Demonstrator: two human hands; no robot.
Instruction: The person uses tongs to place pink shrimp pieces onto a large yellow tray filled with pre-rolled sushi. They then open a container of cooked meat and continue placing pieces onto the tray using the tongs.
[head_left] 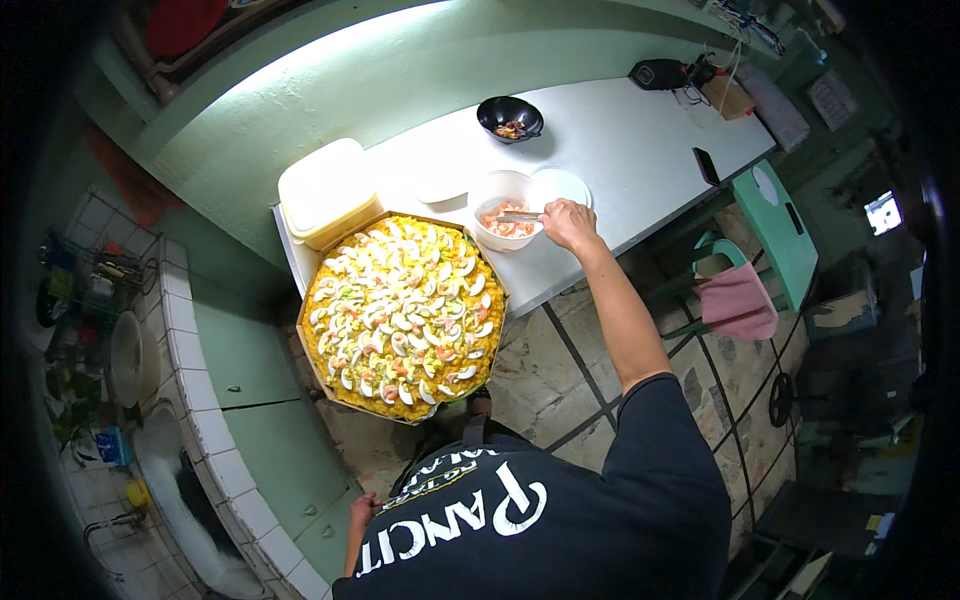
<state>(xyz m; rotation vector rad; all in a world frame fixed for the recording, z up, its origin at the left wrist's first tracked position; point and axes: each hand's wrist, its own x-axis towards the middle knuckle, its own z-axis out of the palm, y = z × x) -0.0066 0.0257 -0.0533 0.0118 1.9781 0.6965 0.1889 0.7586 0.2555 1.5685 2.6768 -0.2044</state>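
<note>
My right hand (570, 224) is closed around metal tongs (518, 216), whose tips reach into a white round tub (503, 184) of pink shrimp pieces (508, 228). Left of the tub is a large eight-sided tray (304, 335) of noodles (400, 320) with yellow-orange sauce, topped with egg slices, shrimp and green bits. It overhangs the white table's near edge. Down by my side, my left hand (364, 508) has its fingers curled in, with nothing seen in them.
On the white table (610, 130) are a black bowl (510, 119) with brown bits, a white lid (563, 187), a yellowish lidded container (328, 190) and a dark phone (706, 166). A tiled sink counter (215, 430) runs along the left. A green chair (775, 235) with a pink cloth (737, 300) stands right.
</note>
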